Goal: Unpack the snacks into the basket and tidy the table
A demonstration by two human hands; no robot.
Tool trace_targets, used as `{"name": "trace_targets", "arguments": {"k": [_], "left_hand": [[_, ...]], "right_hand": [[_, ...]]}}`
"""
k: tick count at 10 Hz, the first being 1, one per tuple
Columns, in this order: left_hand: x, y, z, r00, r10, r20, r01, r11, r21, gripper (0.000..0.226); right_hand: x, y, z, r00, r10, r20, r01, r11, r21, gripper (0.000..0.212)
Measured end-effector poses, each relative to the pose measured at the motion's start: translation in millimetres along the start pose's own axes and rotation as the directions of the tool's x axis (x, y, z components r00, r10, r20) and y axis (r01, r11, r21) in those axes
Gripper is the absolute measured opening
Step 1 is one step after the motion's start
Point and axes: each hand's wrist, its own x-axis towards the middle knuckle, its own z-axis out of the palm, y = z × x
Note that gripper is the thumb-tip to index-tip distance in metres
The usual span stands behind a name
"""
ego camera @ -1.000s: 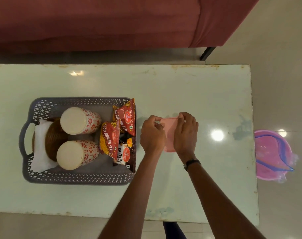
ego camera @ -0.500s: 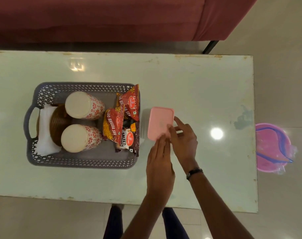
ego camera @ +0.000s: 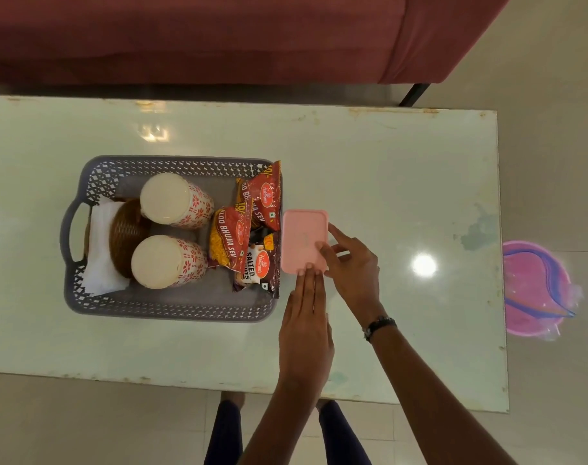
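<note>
A closed pink box (ego camera: 302, 236) lies flat on the glass table (ego camera: 386, 182), touching the right wall of the grey basket (ego camera: 171, 312). My left hand (ego camera: 306, 327) is flat with its fingers together, the fingertips against the box's near edge. My right hand (ego camera: 353, 266) rests on the box's near right corner, thumb on the lid and a finger along the side. Inside the basket's right end stand three snack packets: two red bhujia ones (ego camera: 230, 239) (ego camera: 262, 196) and a salted-nuts one (ego camera: 257, 270).
The basket also holds two patterned cups (ego camera: 171, 199) (ego camera: 163, 261) lying on their sides, a wicker piece (ego camera: 124, 236) and a white napkin (ego camera: 101, 263). A pink bin with a plastic liner (ego camera: 534, 290) sits on the floor to the right of the table. A maroon sofa (ego camera: 218, 35) runs behind the table.
The pink box, held up between both hands a second ago, now lies flat on the table and has slid left against the basket. My left hand flattened behind it.
</note>
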Motion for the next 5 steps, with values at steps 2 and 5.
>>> {"name": "trace_targets", "arguments": {"k": [2,5], "left_hand": [[1.1,4.3,-0.4,1.000,-0.019,-0.007,0.019,1.000,-0.022,0.066],[-15.8,-10.5,-53.4,0.990,0.139,-0.030,-0.141,0.984,-0.112,0.065]], "right_hand": [[-4.9,-4.5,1.4,0.999,0.025,-0.032,-0.023,0.998,0.058,0.042],[-31.9,-44.5,-8.3,0.995,0.095,-0.030,-0.099,0.986,-0.137,0.050]]}}
